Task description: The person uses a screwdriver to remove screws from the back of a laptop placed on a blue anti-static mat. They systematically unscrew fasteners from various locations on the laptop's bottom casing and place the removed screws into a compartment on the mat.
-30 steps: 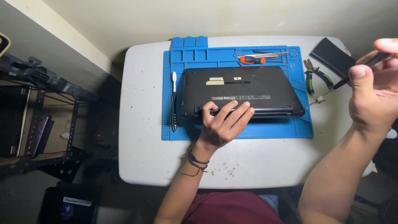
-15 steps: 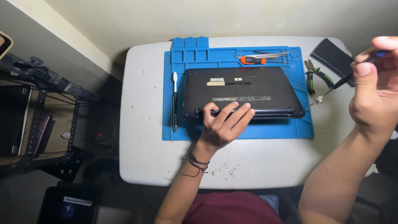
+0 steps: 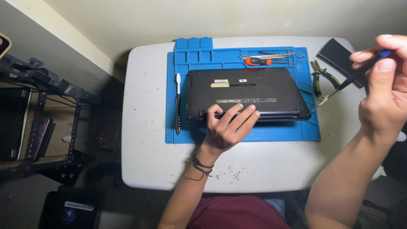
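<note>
While my left hand [image 3: 227, 129] lies flat with fingers spread on the near edge of the black plastic laptop [image 3: 246, 94], which rests bottom-up on the blue silicone work mat [image 3: 280, 131], my right hand [image 3: 383, 95] is raised at the table's right side, fingers pinched around a thin black screwdriver with a blue cap [image 3: 360, 72]. Green-handled pliers [image 3: 320, 80] lie just beyond the mat.

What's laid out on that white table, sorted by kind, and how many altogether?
Laptop, underside up, left hand on it: 1
Blue mat: 1
Screwdrivers, orange-handled and one in right hand: 2
Pliers: 1
Toothbrush: 1
Black slab: 1
Total: 7
</note>
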